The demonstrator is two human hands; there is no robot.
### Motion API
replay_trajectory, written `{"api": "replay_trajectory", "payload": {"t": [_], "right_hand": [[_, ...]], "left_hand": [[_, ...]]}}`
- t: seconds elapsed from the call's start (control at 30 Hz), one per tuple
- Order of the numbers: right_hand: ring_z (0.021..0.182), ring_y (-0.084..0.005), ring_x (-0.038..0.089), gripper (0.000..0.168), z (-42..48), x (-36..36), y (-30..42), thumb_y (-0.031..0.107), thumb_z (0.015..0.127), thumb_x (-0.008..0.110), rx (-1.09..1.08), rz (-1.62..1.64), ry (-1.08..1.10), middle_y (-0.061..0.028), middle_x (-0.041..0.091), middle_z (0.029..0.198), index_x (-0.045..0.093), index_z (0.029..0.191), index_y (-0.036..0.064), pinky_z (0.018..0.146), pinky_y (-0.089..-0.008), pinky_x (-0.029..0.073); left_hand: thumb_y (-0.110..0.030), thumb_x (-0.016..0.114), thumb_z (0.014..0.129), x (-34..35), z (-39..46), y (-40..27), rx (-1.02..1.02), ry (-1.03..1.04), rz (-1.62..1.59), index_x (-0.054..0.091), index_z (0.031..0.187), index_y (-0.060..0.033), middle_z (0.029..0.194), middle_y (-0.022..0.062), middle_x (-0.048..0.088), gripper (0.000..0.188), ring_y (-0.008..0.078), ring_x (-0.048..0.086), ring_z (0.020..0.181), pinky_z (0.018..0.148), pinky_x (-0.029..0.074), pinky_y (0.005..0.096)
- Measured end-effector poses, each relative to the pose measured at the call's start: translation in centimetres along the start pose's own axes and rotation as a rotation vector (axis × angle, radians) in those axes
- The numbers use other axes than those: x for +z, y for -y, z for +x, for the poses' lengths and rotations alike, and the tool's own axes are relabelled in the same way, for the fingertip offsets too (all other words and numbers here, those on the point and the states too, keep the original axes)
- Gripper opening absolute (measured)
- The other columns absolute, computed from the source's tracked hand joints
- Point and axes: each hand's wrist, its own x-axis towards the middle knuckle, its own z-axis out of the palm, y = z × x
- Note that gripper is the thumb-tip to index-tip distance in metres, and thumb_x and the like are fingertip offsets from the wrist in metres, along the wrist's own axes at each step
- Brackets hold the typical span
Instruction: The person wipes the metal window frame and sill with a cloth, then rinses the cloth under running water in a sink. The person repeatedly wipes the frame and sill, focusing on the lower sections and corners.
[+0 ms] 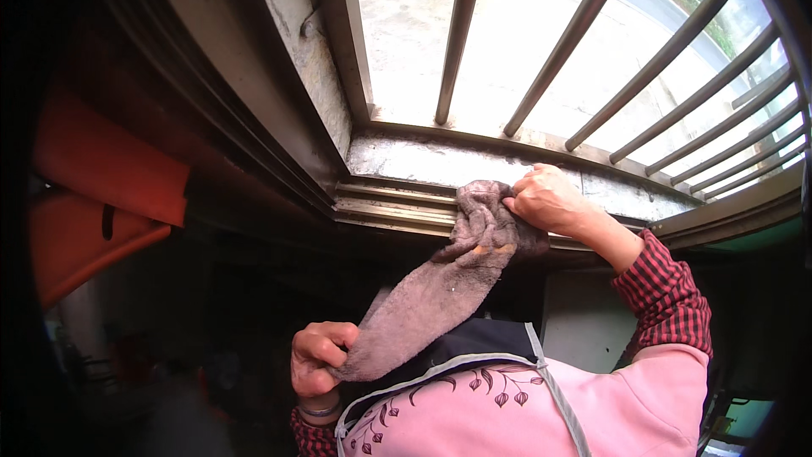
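A dirty pinkish-grey towel (438,298) stretches between my two hands. My left hand (320,355) grips its lower end, low in front of my body. Up at the window, my right hand (552,200) holds the bunched upper part, with its fingers partly hidden behind the wrist and the cloth. That bunched part lies across the metal sliding-window track (396,209), covering a stretch of its grooves. Beyond the track runs a worn, whitish outer sill (419,155).
Metal window bars (460,44) stand past the sill, with bright concrete ground (412,19) outside. On the left rise the window's side frame (279,108) and an orange object (108,165). A framed sash edge (729,203) is at the right. The room below is dark.
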Motion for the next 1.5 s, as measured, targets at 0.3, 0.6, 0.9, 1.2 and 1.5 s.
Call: {"api": "replay_trajectory", "payload": {"t": [0.3, 0.6, 0.9, 1.2, 1.5], "right_hand": [[0.057, -0.0346, 0.060, 0.026, 5.5, 0.6, -0.3, 0.014, 0.078, 0.054, -0.118, 0.216, 0.077, -0.0185, 0.057, 0.058, 0.058, 0.057, 0.000, 0.054, -0.0431, 0.048], [0.058, -0.0369, 0.060, 0.019, 13.7, 0.6, 2.6, 0.008, 0.074, 0.053, -0.182, 0.389, 0.094, -0.0233, 0.058, 0.062, 0.060, 0.061, -0.003, 0.053, -0.0438, 0.049], [0.060, -0.0339, 0.062, 0.018, 20.2, 2.0, 5.9, 0.013, 0.072, 0.055, -0.294, 0.231, -0.080, -0.0185, 0.058, 0.060, 0.061, 0.060, 0.001, 0.054, -0.0432, 0.050], [0.055, -0.0229, 0.057, 0.017, 20.6, 4.2, 5.8, 0.017, 0.070, 0.058, -0.444, 0.108, -0.460, -0.0074, 0.055, 0.057, 0.057, 0.055, 0.010, 0.054, -0.0342, 0.043], [0.058, -0.0190, 0.050, 0.025, 13.5, 0.0, 7.7, 0.008, 0.075, 0.064, -1.039, 0.235, -0.710, -0.0013, 0.048, 0.059, 0.053, 0.053, 0.009, 0.057, -0.0327, 0.038]], "left_hand": [[-0.002, 0.048, 0.049, 0.0, 1.0, 1.3, 0.001, -0.139, -0.003, 0.049, 0.058, 0.0015, 0.060, 0.0138, 0.050, 0.010, 0.0153, 0.038, 0.048, 0.044, 0.025, 0.0260], [-0.003, 0.047, 0.047, -0.7, -0.2, 0.3, 0.089, -0.286, 0.057, 0.048, 0.057, 0.0005, 0.059, 0.0120, 0.048, 0.010, 0.0143, 0.034, 0.049, 0.045, 0.022, 0.0260], [-0.010, 0.046, 0.049, -0.2, -2.8, -0.9, 0.223, -0.465, 0.198, 0.034, 0.051, -0.0066, 0.050, 0.0060, 0.039, 0.013, 0.0110, 0.025, 0.044, 0.042, 0.019, 0.0243], [-0.006, 0.046, 0.047, 1.0, -5.0, -1.0, 0.313, -0.574, 0.195, 0.038, 0.053, -0.0040, 0.055, 0.0076, 0.040, 0.010, 0.0123, 0.027, 0.049, 0.045, 0.019, 0.0266], [-0.011, 0.049, 0.055, 1.4, -5.2, -1.1, 0.362, -0.574, 0.382, 0.027, 0.051, -0.0096, 0.055, 0.0010, 0.030, 0.023, 0.0119, 0.024, 0.049, 0.043, 0.020, 0.0249]]}}
